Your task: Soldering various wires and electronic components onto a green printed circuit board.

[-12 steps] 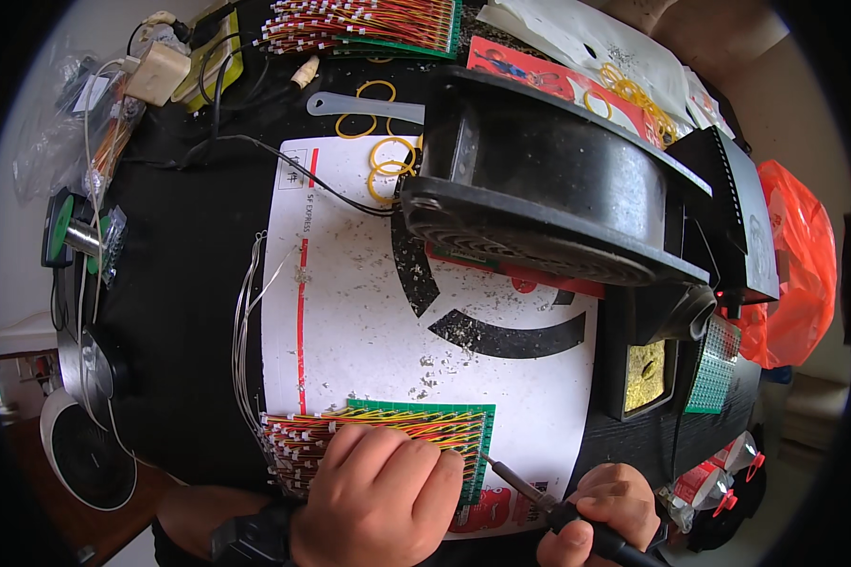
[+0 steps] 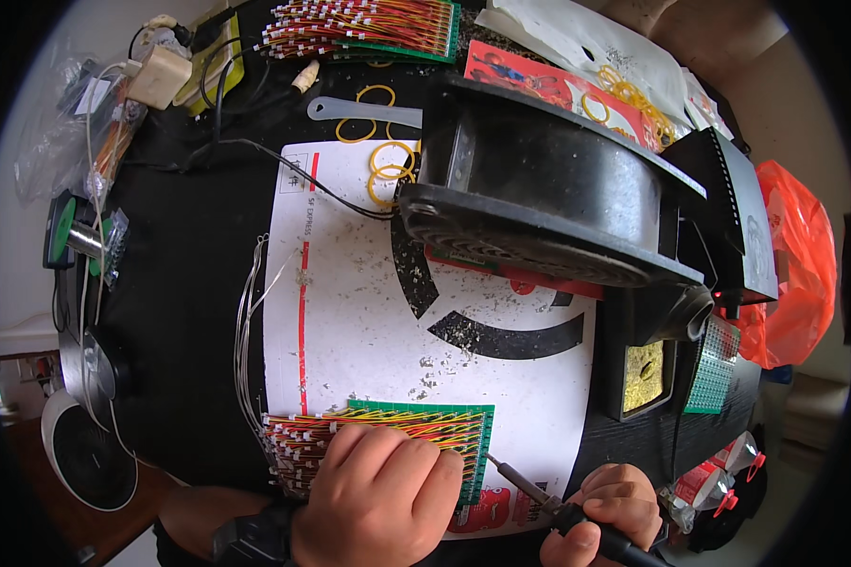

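A green circuit board (image 2: 476, 416) lies at the front of a white printed sheet, covered with rows of red and yellow wires (image 2: 298, 437) ending in small white connectors. My left hand (image 2: 380, 491) is closed over the wires and the board, fingers curled down; what its fingertips grip is hidden. In my right hand (image 2: 615, 510) is a soldering iron (image 2: 548, 504), gripped by its dark handle. Its thin metal tip points up and left, close to the board's right edge; I cannot tell whether it touches.
A black fan (image 2: 548, 180) stands on the white sheet (image 2: 350, 312) among metal scraps. Right of it are a yellow sponge (image 2: 645, 373) in a holder and a green perforated board (image 2: 714, 369). A solder spool (image 2: 85, 238) sits left. Another wired board (image 2: 369, 28) lies far back.
The soldering iron's tip has shifted very slightly right, off the board's edge. My left hand stays in place on the board.
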Available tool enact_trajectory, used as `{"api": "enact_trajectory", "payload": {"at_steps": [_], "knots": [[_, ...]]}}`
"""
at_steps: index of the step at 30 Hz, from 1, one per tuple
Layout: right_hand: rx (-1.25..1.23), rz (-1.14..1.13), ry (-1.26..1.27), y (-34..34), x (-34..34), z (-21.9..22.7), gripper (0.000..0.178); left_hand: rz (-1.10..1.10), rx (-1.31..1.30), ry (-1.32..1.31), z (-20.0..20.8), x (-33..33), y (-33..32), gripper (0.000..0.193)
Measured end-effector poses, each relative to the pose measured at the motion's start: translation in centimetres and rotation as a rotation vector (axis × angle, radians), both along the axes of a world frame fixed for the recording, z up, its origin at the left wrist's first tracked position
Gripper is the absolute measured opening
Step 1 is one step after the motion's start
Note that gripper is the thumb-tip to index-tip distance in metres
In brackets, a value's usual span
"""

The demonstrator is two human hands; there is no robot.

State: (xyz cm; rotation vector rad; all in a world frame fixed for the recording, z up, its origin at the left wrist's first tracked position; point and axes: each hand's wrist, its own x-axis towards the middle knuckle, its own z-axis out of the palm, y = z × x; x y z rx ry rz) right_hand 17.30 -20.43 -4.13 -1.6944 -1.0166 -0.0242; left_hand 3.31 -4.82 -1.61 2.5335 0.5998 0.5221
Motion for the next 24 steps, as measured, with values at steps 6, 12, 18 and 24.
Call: {"api": "enact_trajectory", "payload": {"at_steps": [6,12,18,24], "knots": [[0.262,0.222,-0.035,2.4,1.4,1.3,0.021,-0.032,-0.01,0.054,0.7,0.0,0.2,0.011],[0.153,-0.082,-0.148,-0.6,1.6,2.5,0.049,-0.083,-0.03,0.053,-0.1,-1.0,0.2,0.014],[0.173,-0.153,-0.38,-0.2,5.0,4.0,0.034,-0.107,-0.042,0.042,-0.1,-1.3,0.3,0.012],[-0.251,-0.129,-0.403,3.0,5.0,4.5,0.039,-0.102,-0.034,0.036,-0.6,-1.1,0.4,0.01]]}}
